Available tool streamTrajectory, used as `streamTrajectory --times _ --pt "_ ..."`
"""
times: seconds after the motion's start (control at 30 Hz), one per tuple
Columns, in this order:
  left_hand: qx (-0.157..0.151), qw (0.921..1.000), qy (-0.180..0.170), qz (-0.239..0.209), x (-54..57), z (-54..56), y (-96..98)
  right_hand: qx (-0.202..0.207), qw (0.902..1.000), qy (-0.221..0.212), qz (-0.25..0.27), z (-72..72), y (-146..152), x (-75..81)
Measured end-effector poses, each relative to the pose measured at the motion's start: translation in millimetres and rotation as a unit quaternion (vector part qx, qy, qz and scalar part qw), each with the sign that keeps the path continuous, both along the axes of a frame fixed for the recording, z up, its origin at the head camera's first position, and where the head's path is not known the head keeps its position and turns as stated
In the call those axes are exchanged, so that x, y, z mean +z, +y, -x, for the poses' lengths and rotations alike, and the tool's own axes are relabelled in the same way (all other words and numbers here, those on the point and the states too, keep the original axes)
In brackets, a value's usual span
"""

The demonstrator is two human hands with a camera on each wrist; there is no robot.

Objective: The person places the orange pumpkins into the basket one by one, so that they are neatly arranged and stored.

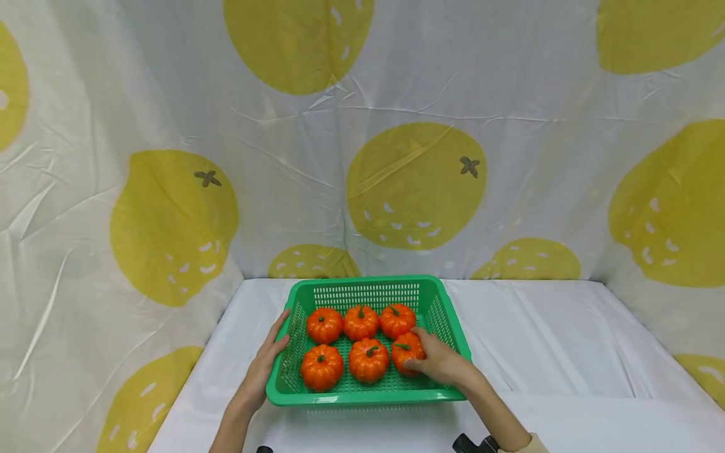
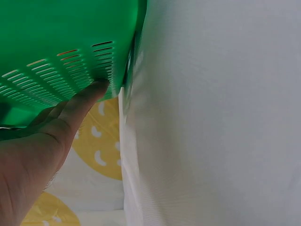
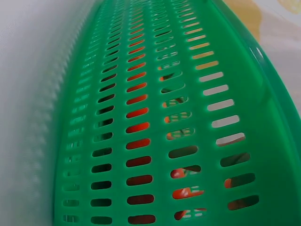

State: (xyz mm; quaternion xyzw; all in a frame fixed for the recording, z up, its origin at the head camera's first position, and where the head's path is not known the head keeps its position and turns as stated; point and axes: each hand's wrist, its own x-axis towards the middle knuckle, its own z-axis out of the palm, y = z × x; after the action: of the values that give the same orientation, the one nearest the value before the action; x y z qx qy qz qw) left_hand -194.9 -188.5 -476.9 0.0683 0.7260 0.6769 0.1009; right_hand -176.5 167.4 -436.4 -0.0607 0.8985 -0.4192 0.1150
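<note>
A green slotted plastic basket (image 1: 374,399) sits on the white cloth with several small orange pumpkins in two rows. My right hand (image 1: 444,362) reaches over the basket's right side and grips the front-right pumpkin (image 1: 405,350), thumb on its near side, fingers on its far side. At the left wall, my left hand (image 1: 262,371) lies along the outside of the basket with fairly straight fingers. In the left wrist view, the left thumb (image 2: 87,101) rests against the slotted wall. The right wrist view shows the basket wall (image 3: 263,155), which hides most of the right hand.
White cloth (image 1: 555,352) covers the table around the basket. A curtain (image 1: 294,189) printed with big yellow fruit hangs behind and at both sides. A dark object (image 1: 474,444) shows beside the right forearm at the lower edge.
</note>
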Motion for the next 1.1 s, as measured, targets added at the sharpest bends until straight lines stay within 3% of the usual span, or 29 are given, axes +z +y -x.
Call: streamTrajectory --times 0.23,0.43,0.83,1.1 --pt "0.002 1.0 -0.001 0.002 -0.1 0.1 0.3 -0.009 0.9999 0.001 -0.014 0.1 -0.1 -1.1" --pt "0.001 1.0 -0.001 0.001 -0.2 -0.1 0.3 -0.013 0.9999 -0.004 0.008 -0.5 -0.8 -2.0" --pt "-0.001 1.0 0.0 0.001 -0.6 -0.5 -0.9 0.006 0.9999 -0.012 0.007 -0.3 -1.0 -4.4" --pt "0.003 1.0 -0.002 0.003 0.7 -0.3 0.6 -0.012 0.999 0.021 0.037 -5.6 3.3 2.1"
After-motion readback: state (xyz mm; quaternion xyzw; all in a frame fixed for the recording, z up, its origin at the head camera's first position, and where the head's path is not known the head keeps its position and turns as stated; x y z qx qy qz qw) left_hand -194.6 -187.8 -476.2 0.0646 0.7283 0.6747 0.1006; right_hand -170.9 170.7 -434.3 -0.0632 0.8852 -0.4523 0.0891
